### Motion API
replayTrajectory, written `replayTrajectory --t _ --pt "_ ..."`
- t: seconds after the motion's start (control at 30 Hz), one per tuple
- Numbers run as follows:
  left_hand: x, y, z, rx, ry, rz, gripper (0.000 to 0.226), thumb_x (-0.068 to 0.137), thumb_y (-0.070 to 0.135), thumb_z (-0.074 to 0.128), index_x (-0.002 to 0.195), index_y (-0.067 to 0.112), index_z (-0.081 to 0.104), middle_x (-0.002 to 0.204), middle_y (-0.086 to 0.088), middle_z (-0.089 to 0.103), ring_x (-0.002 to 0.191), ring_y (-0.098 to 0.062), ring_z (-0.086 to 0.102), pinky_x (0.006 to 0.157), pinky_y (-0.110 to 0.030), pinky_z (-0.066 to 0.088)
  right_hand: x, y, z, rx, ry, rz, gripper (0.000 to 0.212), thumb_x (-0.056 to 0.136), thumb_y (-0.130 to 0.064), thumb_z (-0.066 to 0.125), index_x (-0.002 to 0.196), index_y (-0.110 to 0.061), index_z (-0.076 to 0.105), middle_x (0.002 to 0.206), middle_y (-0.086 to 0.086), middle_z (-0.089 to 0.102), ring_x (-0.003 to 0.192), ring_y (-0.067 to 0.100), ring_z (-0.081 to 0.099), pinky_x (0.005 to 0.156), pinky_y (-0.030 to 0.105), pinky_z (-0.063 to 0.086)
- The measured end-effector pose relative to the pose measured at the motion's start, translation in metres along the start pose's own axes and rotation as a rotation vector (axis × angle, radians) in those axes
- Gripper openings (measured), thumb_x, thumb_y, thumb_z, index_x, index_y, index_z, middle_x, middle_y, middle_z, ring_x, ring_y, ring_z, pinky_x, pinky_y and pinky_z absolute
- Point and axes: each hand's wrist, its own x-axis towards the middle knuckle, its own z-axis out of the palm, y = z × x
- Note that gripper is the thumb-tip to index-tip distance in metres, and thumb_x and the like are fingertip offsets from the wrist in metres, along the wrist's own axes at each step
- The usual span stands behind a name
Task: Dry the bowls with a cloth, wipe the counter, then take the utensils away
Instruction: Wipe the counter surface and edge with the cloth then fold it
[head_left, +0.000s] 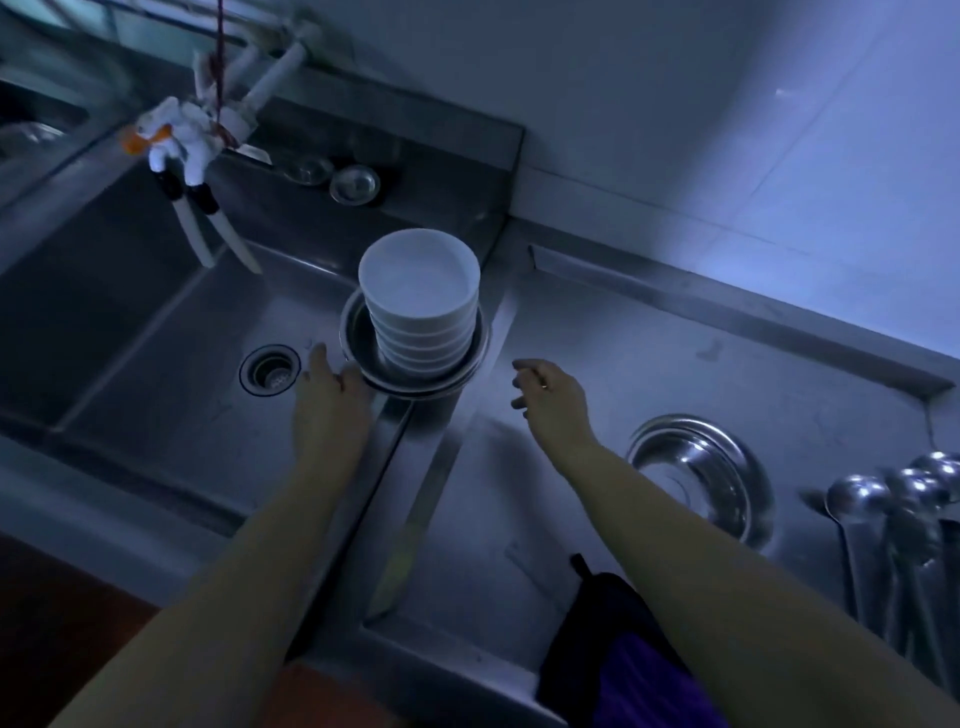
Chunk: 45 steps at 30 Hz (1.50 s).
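A stack of several white bowls (420, 301) stands inside a steel basin (358, 343) at the sink's right edge. My left hand (332, 400) reaches to the basin's near-left rim, its fingertips at the rim. Fingers apart and empty, my right hand (550, 400) hovers over the steel counter (649, 353) just right of the basin. A dark purple cloth (618, 654) lies at the counter's front edge under my right forearm. Several steel spoons (883, 525) lie at the far right.
An upturned steel bowl (701, 473) sits on the counter beside the spoons. The sink (171, 364) with its drain (270, 370) lies to the left. A tap (260, 88) with a wrapped spout hangs above it. Two small steel dishes (337, 179) rest on the back ledge.
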Motion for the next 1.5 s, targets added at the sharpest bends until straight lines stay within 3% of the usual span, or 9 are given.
replayTrajectory --t 0.07,0.17,0.3,0.47,0.77,0.97,1.1,1.23,1.5 --pt "0.019 -0.003 0.005 -0.011 0.007 -0.009 0.054 0.097 0.034 0.032 0.146 0.013 0.023 0.14 -0.016 0.044 0.119 -0.035 0.05 0.092 -0.045 0.041 0.021 -0.006 0.015 0.037 0.023 0.042 0.03 0.098 -0.023 0.041 0.123 -0.017 0.056 0.106 0.002 0.062 0.069 0.007 0.063 0.073 0.033 0.053" --pt "0.036 -0.009 0.011 -0.033 -0.015 0.024 0.052 0.096 0.04 0.03 0.143 0.02 0.026 0.112 -0.016 0.062 0.093 -0.036 0.061 0.069 -0.04 0.043 0.042 -0.014 0.034 0.117 0.023 0.109 0.033 0.098 -0.027 0.042 0.128 -0.016 0.051 0.105 0.002 0.059 0.064 0.01 0.061 0.071 0.035 0.054" --pt "0.048 -0.011 0.018 -0.034 -0.017 0.041 0.049 0.096 0.039 0.034 0.142 0.022 0.029 0.113 -0.012 0.061 0.09 -0.031 0.06 0.069 -0.037 0.043 0.055 -0.022 0.049 0.263 0.044 0.118 0.016 0.096 -0.032 0.045 0.102 -0.022 0.056 0.077 -0.005 0.06 0.052 0.009 0.052 0.054 0.028 0.045" --pt "0.054 -0.005 0.021 -0.066 -0.006 0.05 0.035 0.091 0.021 0.041 0.126 0.022 0.043 0.082 0.004 0.058 0.065 -0.007 0.052 0.05 -0.025 0.033 0.062 -0.027 0.058 0.285 0.03 0.119 0.027 0.093 -0.04 0.048 0.108 -0.021 0.061 0.07 -0.004 0.058 0.057 0.011 0.051 0.06 0.032 0.044" --pt "0.048 0.006 0.036 -0.012 -0.031 0.137 0.04 0.087 0.014 0.041 0.125 0.025 0.044 0.09 0.001 0.056 0.075 -0.023 0.053 0.062 -0.031 0.038 0.056 -0.012 0.044 0.207 0.116 0.066 0.019 0.092 -0.032 0.042 0.098 -0.023 0.058 0.086 0.006 0.063 0.076 0.02 0.058 0.07 0.039 0.049" --pt "0.037 0.027 0.062 -0.005 -0.103 0.21 0.037 0.087 0.011 0.043 0.123 0.021 0.045 0.091 0.001 0.054 0.076 -0.02 0.048 0.069 -0.03 0.035 0.051 0.009 0.014 0.247 0.222 0.07 0.015 0.091 -0.031 0.044 0.087 -0.028 0.058 0.081 0.001 0.063 0.071 0.012 0.055 0.069 0.037 0.048" --pt "0.033 0.041 0.087 0.028 -0.19 0.24 0.043 0.087 0.012 0.044 0.128 0.02 0.044 0.108 -0.012 0.063 0.094 -0.032 0.058 0.077 -0.036 0.045 0.051 0.027 -0.01 0.253 0.304 0.1 0.014 0.091 -0.028 0.046 0.083 -0.028 0.058 0.082 0.0 0.063 0.072 0.012 0.055 0.074 0.039 0.049" --pt "0.03 0.056 0.116 0.055 -0.252 0.259 0.043 0.088 0.011 0.045 0.131 0.017 0.042 0.106 -0.018 0.064 0.092 -0.036 0.06 0.07 -0.031 0.039 0.055 0.043 -0.033 0.242 0.376 0.146 0.015 0.086 -0.03 0.045 0.077 -0.031 0.056 0.078 0.001 0.062 0.072 0.018 0.056 0.075 0.047 0.051" --pt "0.043 0.072 0.165 0.089 -0.34 0.327 0.045 0.092 0.011 0.044 0.136 0.018 0.04 0.104 -0.018 0.065 0.092 -0.035 0.06 0.071 -0.029 0.039 0.076 0.076 -0.057 0.209 0.471 0.214 0.012 0.087 -0.029 0.047 0.086 -0.027 0.059 0.079 -0.005 0.063 0.078 0.02 0.059 0.076 0.04 0.05"
